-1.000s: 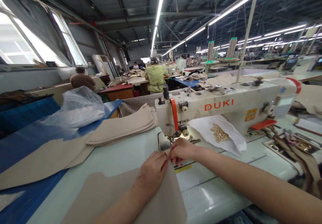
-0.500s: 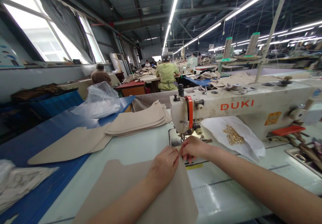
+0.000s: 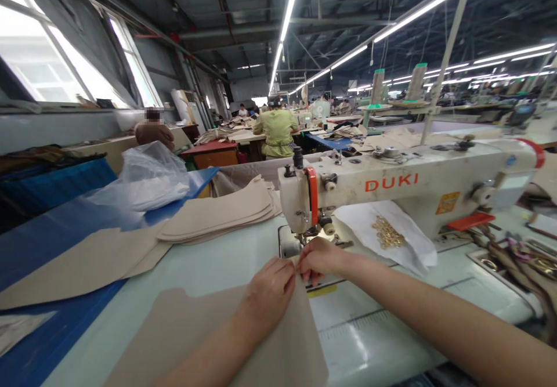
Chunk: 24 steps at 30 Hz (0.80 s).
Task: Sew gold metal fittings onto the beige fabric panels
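A flat beige fabric piece (image 3: 183, 335) lies on the pale table in front of a white DUKI sewing machine (image 3: 391, 187). My left hand (image 3: 270, 294) rests on the piece's far corner with the fingers curled down onto it. My right hand (image 3: 317, 257) pinches the same edge just under the machine's needle area (image 3: 304, 233). The two hands touch at the fingertips. What lies under the presser foot is hidden by my hands.
A stack of beige cut pieces (image 3: 221, 210) lies at the left of the machine, with a clear plastic bag (image 3: 145, 181) on a blue surface behind. White paper with small gold metal parts (image 3: 386, 233) sits under the machine arm. Other people sit at tables further back.
Only the camera view shifted, first left and then back right. Both hands stay at the fabric's edge by the needle.
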Motion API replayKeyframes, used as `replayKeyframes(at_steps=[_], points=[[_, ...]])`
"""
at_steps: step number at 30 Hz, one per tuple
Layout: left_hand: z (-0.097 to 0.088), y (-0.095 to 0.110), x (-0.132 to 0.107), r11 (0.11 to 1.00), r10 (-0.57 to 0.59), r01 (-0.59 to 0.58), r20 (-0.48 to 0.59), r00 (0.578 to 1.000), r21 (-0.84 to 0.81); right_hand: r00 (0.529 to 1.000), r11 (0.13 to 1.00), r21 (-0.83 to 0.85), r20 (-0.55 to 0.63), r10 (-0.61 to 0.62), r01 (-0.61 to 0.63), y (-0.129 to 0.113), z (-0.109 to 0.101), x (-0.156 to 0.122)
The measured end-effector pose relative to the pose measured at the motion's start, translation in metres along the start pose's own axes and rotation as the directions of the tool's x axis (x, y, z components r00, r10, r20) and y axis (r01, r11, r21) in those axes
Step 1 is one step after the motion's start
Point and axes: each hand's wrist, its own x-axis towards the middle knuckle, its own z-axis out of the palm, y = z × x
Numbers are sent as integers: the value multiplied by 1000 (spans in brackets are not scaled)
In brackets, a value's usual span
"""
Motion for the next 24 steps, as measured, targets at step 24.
replayKeyframes(at_steps=[24], points=[[-1,-4,5,998,-10,11,2,1000,-54,608,340,-791,51,-792,508,51,1,-31]])
